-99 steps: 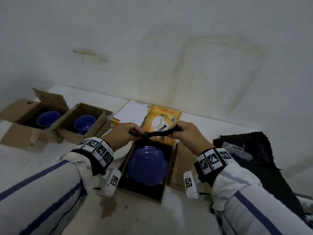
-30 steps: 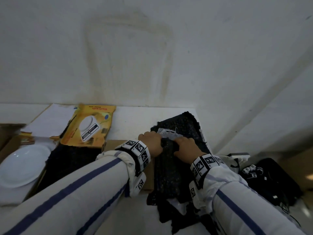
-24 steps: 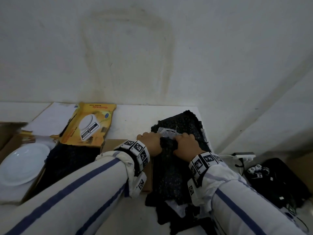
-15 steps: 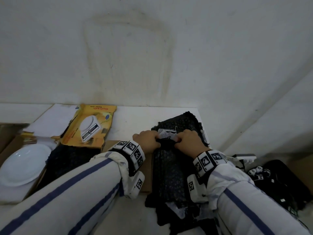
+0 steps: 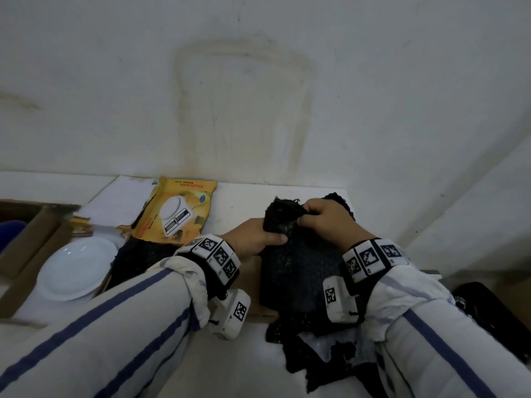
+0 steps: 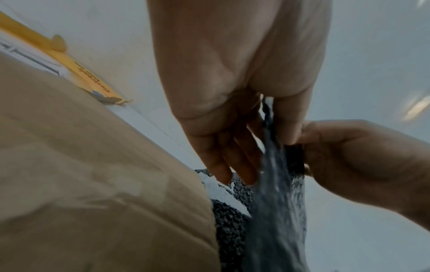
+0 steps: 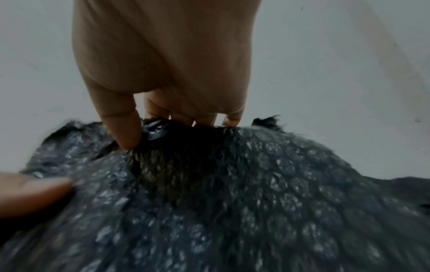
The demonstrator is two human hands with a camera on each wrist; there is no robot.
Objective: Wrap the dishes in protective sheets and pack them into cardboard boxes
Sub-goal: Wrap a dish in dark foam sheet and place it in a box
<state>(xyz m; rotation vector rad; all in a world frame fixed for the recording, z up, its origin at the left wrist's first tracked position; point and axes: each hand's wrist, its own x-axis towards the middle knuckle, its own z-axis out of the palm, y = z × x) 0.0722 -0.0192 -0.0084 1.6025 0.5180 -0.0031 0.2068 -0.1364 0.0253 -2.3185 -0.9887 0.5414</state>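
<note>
At centre right of the head view, the left hand and right hand both pinched the top edge of a black bubble-wrap sheet lifted off the pile on the table. Lower left, a white plate lay unwrapped, so most wrapping and packing seemingly remained.

Yellow kitchen-scale box against the stained wall

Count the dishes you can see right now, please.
2. A white plate lies at the left beside the yellow kitchen-scale box. A sliver of a blue dish shows at the far left edge, in a cardboard box. Others may lie out of view.
</note>
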